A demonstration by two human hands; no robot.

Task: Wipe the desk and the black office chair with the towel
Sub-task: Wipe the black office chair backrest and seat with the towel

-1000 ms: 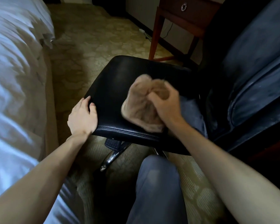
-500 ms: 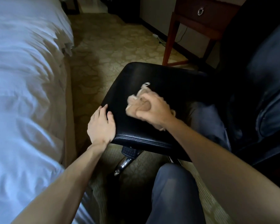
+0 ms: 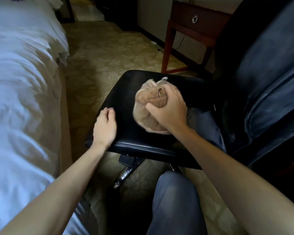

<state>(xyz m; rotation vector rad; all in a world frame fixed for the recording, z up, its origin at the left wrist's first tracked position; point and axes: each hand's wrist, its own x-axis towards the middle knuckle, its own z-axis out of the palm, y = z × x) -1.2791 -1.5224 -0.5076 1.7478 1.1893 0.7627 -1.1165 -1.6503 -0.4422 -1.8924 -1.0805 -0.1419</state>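
On chair (image 3: 124, 94), towel (image 3: 147, 107) near far edge

One black office chair (image 3: 126, 92), one towel (image 3: 147, 106), one bed (image 3: 24, 82), perhaps one desk (image 3: 199, 19), and two hands: left hand (image 3: 105, 126), right hand (image 3: 170, 109).

1 head camera — aimed down, near chair seat (image 3: 126, 92).

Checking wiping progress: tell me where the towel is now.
Head view, centre-right: the towel is bunched on the black chair seat under the right hand, which grips it.
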